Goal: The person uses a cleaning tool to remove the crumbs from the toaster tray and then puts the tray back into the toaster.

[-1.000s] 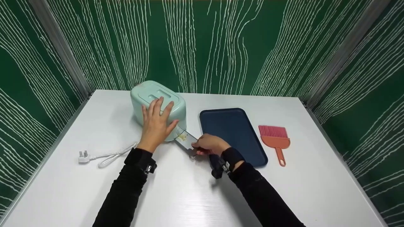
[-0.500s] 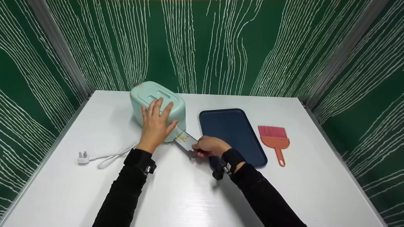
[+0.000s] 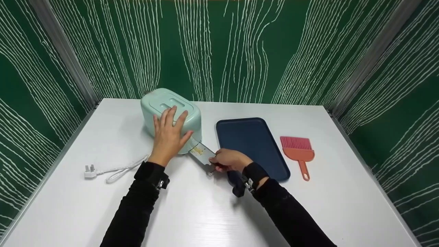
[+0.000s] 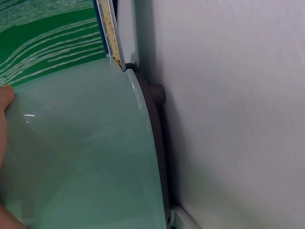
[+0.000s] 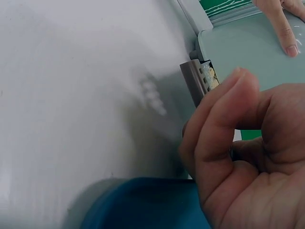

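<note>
In the head view a mint-green toaster [image 3: 192, 120] stands at the back left of the white table. My left hand [image 3: 168, 137] rests on its top with fingers spread; two fingers also show at the edge of the left wrist view. With curled fingers and thumb, my right hand [image 3: 231, 159] pinches the outer end of a flat metal crumb tray [image 3: 202, 154]. That tray sticks partway out of the toaster's lower end, its inner part hidden inside. Yellowish crumbs [image 3: 197, 150] lie on it near the toaster, and some show as a strip [image 4: 110, 33] in the left wrist view.
A dark blue rectangular tray [image 3: 247, 137] lies right of the toaster, partly under my right wrist. Farther right is an orange-handled brush [image 3: 298, 154] with pink bristles. The white cord with its plug [image 3: 91, 172] lies at the left. Green patterned walls [image 3: 240, 51] enclose the table.
My right wrist has shifted slightly to the right and down, still with the crumb tray pinched. Slightly more of the crumbs shows. The left hand stays on the toaster.
</note>
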`<state>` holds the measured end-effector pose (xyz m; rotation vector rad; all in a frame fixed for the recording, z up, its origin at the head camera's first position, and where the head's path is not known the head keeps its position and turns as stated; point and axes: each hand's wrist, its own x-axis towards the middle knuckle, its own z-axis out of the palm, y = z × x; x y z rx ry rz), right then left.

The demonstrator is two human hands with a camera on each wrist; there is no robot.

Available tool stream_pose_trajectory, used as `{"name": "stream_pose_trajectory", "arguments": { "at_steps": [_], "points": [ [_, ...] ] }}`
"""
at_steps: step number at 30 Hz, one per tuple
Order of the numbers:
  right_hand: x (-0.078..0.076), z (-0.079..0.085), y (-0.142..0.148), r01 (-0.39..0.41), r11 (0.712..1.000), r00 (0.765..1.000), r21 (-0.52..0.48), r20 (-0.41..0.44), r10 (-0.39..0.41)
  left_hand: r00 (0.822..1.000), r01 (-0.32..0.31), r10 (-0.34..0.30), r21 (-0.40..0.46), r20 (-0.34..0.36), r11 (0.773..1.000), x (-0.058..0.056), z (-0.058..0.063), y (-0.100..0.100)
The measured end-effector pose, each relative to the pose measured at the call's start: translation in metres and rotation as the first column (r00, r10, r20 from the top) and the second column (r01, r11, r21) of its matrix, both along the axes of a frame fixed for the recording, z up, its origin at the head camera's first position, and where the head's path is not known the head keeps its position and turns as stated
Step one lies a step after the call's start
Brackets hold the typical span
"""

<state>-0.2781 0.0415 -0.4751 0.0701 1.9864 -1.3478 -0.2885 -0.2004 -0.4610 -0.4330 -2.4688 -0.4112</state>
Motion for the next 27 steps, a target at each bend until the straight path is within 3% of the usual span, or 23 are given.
{"name": "stream_pose_trajectory", "arguments": {
  "at_steps": [27],
  "points": [
    [0.0104,0.0018,0.0066,-0.014,1.0,1.0,-0.027,-0.013,0.013,1.0,0.017,-0.017,0.032,0.013,0.999,0.0022,0.0009,-0.0001]
  ]
}}
